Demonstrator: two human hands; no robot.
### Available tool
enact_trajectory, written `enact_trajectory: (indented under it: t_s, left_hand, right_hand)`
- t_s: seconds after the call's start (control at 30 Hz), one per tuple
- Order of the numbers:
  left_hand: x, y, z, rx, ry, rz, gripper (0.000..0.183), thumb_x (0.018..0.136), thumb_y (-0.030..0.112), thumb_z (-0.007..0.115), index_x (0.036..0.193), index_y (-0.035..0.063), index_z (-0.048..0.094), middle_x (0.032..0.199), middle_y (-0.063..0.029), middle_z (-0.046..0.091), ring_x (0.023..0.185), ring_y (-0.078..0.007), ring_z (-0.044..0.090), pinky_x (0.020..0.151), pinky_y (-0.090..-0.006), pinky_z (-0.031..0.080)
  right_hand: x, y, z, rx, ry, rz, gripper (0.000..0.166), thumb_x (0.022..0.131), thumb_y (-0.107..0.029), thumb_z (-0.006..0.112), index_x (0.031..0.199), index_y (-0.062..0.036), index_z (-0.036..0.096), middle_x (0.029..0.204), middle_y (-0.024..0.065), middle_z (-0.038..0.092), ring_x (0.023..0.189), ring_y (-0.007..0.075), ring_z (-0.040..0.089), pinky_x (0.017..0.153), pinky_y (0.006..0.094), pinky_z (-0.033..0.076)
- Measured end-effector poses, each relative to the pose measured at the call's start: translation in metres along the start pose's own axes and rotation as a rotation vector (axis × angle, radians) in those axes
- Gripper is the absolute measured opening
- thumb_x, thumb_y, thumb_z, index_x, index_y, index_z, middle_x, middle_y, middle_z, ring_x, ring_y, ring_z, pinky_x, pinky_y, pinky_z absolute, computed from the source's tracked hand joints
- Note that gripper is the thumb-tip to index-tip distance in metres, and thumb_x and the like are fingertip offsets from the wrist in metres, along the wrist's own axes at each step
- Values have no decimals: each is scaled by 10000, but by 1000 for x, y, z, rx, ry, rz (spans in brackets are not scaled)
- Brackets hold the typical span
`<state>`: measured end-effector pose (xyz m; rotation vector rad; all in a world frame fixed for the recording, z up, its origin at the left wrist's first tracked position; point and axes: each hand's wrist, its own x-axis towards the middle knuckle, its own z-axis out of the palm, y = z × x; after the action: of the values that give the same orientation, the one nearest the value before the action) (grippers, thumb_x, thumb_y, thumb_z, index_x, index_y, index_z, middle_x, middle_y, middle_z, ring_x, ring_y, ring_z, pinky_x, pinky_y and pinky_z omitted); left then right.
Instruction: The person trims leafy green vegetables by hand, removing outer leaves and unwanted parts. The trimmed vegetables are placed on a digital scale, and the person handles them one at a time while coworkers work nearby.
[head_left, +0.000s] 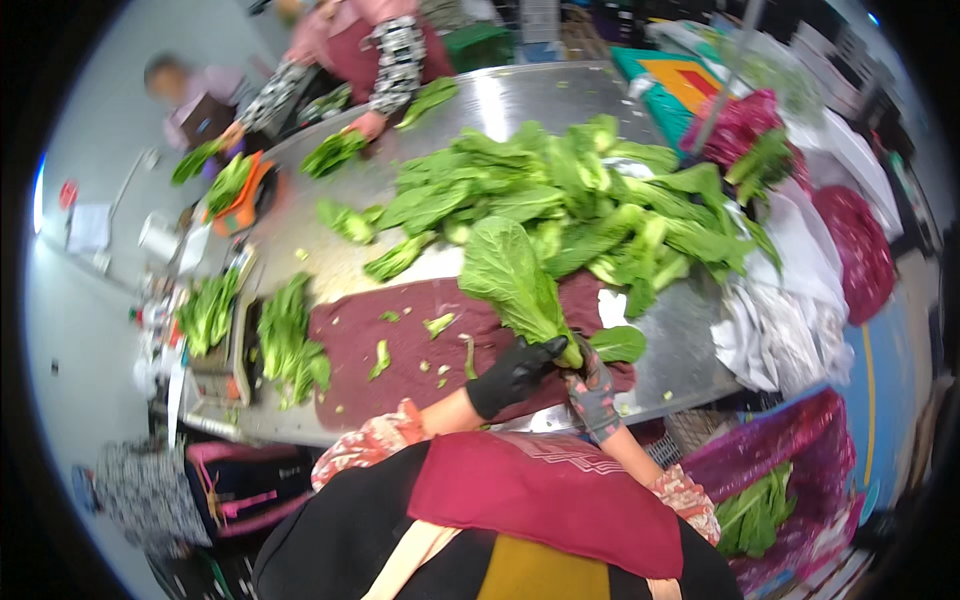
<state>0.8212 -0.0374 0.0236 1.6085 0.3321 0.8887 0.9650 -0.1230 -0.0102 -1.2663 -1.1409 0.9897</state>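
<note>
My left hand (514, 377), in a black glove, grips the base of a head of leafy greens (510, 281). The leaves point up and away from me, above a maroon cloth (349, 337) on the metal table. At the stem end, my right hand (594, 390), in a grey patterned glove, touches the same head; its fingertips are partly hidden behind the stem. A single loose leaf (619, 344) lies just right of that hand. Leaf scraps (380, 359) are scattered over the cloth. Beyond it spreads a large pile of greens (517, 172).
A weighing scale (217, 382) bearing greens stands at the left, beside a bunch (289, 337). Across the table (442, 97), a person handles greens near an orange basket scale (244, 199). White plastic bags (787, 315) lie right; a purple bag (817, 457) with leaves sits below.
</note>
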Motion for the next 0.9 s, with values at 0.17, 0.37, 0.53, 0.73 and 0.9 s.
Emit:
enact_trajectory:
  t_s: [0.17, 0.37, 0.53, 0.73, 0.9]
  left_hand:
    - [-28, -22, -30, -364, 464, -322, 544, 749, 34, 658, 1236, 30, 415, 1124, -50, 544, 985, -167, 537, 843, -287, 434]
    - [-104, 6, -119, 325, 876, -323, 650, 731, 118, 688, 1281, 23, 355, 1162, -79, 530, 1039, -162, 511, 890, -298, 419]
    - [-190, 41, -178, 687, 1051, -371, 683, 691, 201, 723, 1266, 21, 403, 1145, -135, 547, 1056, -213, 518, 898, -323, 408]
    - [-257, 84, -227, 1070, 1225, -585, 690, 682, 251, 715, 1259, 16, 419, 1143, -163, 552, 1060, -262, 524, 901, -340, 399]
    - [-281, 112, -299, 1214, 1262, -481, 690, 677, 240, 707, 1270, 46, 411, 1108, -210, 549, 1050, -350, 501, 890, -415, 392]
  right_hand:
    - [-7, -8, 7, 248, -204, 232, 427, 831, -6, 461, 1255, 0, 419, 1036, 75, 574, 868, 119, 524, 748, 233, 426]
    - [-11, 7, 12, 95, -239, 245, 280, 856, -55, 480, 1118, 37, 516, 961, 88, 589, 838, 130, 547, 760, 248, 431]
    - [-10, 28, 14, -26, -306, 299, 290, 857, -102, 495, 1120, 19, 507, 872, 53, 576, 716, 108, 530, 649, 226, 428]
    - [-19, 35, 22, -29, -334, 338, 269, 851, -106, 492, 1071, 45, 524, 899, 68, 579, 762, 117, 539, 698, 240, 436]
    - [-22, 38, 43, 492, -416, 611, 321, 850, -99, 491, 1132, 52, 457, 808, 23, 547, 653, 69, 506, 551, 195, 419]
